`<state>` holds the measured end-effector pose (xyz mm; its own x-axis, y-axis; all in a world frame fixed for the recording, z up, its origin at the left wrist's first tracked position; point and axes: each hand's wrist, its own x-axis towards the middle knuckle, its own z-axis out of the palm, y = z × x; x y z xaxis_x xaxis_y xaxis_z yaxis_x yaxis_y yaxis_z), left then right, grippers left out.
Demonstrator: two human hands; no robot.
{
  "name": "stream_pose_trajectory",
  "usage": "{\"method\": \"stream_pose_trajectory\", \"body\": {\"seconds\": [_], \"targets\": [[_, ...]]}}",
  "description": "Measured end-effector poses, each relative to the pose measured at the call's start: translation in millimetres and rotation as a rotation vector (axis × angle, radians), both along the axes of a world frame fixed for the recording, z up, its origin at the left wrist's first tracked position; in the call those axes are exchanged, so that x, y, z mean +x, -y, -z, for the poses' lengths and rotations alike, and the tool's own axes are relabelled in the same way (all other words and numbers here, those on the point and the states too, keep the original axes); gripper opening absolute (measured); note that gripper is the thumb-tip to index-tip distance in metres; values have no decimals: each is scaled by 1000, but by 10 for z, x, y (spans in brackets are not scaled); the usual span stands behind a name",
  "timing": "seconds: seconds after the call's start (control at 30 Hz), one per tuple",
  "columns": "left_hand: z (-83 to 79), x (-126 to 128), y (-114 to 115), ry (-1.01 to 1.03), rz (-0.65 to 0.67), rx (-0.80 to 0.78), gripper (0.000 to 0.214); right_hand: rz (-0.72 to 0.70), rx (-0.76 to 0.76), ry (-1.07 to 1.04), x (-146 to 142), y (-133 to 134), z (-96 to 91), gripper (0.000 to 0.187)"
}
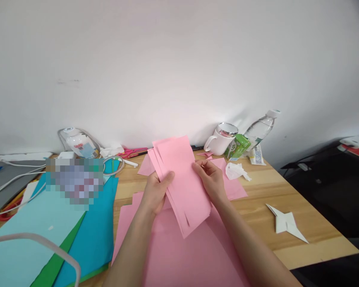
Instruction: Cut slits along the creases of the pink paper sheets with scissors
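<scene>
Between my two hands is a small stack of pink paper strips (182, 171), tilted and raised over the table, its layers fanned a little along the left and top edges. My left hand (158, 189) grips the left side, thumb lying across the top strip. At the right edge, my right hand (210, 179) pinches the strips between thumb and fingers. Underneath lie larger pink sheets (179, 255), partly hidden by my forearms. More pink paper (231, 185) sticks out behind my right hand.
A white folded paper star (287, 223) lies at the right. Toward the wall stand a white mug (223, 139), a green carton (237, 147), a water bottle (260, 129) and a white bottle (80, 143). Pink scissors (133, 152), blue sheets (100, 223) and a white cable (60, 251) are leftward.
</scene>
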<state>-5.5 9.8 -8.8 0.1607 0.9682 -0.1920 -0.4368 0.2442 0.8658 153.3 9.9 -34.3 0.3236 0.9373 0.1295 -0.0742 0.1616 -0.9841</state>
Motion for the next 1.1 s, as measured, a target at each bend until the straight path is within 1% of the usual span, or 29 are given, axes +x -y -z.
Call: {"method": "stream_pose_trajectory", "body": {"seconds": [0.07,0.17,0.23,0.33,0.4,0.47,0.53,0.6,0.67,0.73,0.8,0.83,0.9,0.97,1.03,1.1], "targets": [[20,-6,-5,-17,-14,6,34,-15,10,-7,21,-9,1,19],[62,-26,-37,-40,-103,25,31,-112,19,-13,66,-9,-20,14],[80,-56,-74,-43,-195,38,30,-221,44,3,111,-2,-39,12],[80,-118,-127,-39,-310,50,29,-467,96,67,206,7,-55,9],[70,-164,-150,-40,-356,57,28,-614,99,127,277,6,-54,13],[63,-203,-162,-41,-379,61,28,-691,92,190,336,1,-53,16],[61,-230,-166,-44,-377,63,29,-726,108,250,364,-6,-58,15],[67,-235,-164,-52,-347,64,32,-710,143,267,343,-11,-65,10],[79,-216,-159,-57,-310,71,36,-650,167,246,277,-15,-58,10],[96,-174,-152,-51,-296,91,39,-511,179,195,185,-19,-26,12],[113,-122,-140,-39,-315,119,41,-294,190,133,102,-28,29,19],[120,-95,-133,-32,-333,133,41,-214,195,117,73,-33,59,20],[133,-50,-117,-17,-379,157,39,-101,214,102,43,-38,106,16],[143,-20,-106,-2,-436,167,35,-59,241,112,43,-30,122,9],[149,-6,-105,13,-496,162,29,-62,271,135,51,-7,103,2],[146,-8,-115,33,-557,148,24,-103,297,163,53,23,67,7]]}}
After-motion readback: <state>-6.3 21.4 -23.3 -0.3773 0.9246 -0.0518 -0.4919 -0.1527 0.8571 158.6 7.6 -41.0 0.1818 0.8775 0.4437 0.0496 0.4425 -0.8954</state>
